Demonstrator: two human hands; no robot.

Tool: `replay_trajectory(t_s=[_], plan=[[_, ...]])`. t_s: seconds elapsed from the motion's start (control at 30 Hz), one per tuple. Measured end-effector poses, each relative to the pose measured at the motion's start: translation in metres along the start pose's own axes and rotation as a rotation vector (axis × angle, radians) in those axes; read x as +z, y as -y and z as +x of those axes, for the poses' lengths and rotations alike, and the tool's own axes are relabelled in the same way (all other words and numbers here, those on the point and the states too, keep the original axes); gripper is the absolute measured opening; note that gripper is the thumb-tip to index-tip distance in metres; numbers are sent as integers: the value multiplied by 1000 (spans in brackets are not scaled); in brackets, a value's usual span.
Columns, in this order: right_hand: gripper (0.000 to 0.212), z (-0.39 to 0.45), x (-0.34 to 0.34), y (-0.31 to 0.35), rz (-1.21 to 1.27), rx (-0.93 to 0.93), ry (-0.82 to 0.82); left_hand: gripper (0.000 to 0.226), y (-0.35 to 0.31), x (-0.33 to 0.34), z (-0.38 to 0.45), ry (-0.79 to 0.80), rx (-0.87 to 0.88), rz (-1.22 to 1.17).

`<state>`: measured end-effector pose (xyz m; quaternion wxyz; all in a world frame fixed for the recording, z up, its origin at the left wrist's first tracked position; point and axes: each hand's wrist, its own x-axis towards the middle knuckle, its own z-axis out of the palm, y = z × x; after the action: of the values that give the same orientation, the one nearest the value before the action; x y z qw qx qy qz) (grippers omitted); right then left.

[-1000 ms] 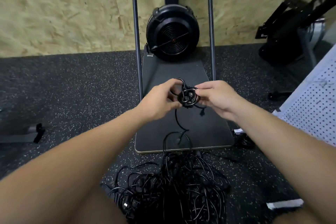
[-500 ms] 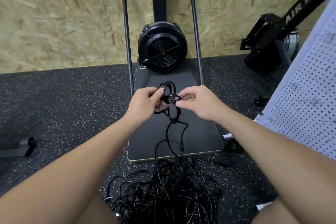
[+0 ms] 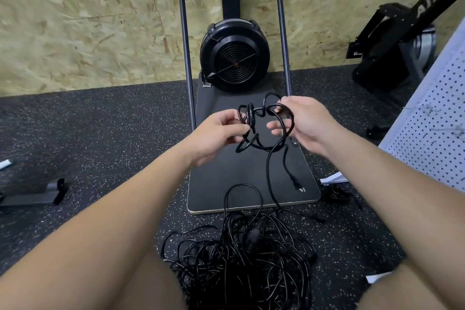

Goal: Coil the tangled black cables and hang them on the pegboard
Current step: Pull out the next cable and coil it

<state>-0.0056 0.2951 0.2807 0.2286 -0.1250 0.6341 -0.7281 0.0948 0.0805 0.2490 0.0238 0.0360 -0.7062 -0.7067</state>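
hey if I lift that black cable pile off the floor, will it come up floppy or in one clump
Probably floppy: the strands in the cable pile lie in loose, sagging loops. Likely one snagged clump, since they cross everywhere. The cable trailing from the hands would probably drag along.

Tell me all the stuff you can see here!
cable in hands: one, black, looped, held up over the board, its plug end dangling.
cable pile: one tangled heap, black, on the floor near the person.
board: one, black, flat on the floor under the fan.
fan: one, black, round, at the far end of the board.
poles: two, dark, upright beside the fan.
wall: one, tan chipboard, at the back.
floor: black with pale speckles.
pegboard: one, white with holes, leaning at right.
rowing machine: one, black, far right.
left hand: pinches the cable loops.
right hand: grips the loops' other side.
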Motion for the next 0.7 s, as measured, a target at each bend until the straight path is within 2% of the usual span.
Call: replay_trajectory(t_s=[0.07,0.17,0.3,0.47,0.6,0.7], plan=[[23,3,-4,-1,-69,-10,-60,11,2,-1,0,4,-15,-24],[22,9,-9,-2,-156,-45,-134,13,2,-4,3,-74,-48,4],[23,14,-10,-4,-182,-30,-108,22,12,-6,11,-186,-131,71],[23,12,-18,-11,-127,38,-38,17,16,-3,12,-293,-148,73],[30,13,-18,-9,-178,22,-114,26,7,4,8,-335,-113,288],[27,14,-16,-7,-156,5,-148,37,5,3,5,-347,-83,435]])
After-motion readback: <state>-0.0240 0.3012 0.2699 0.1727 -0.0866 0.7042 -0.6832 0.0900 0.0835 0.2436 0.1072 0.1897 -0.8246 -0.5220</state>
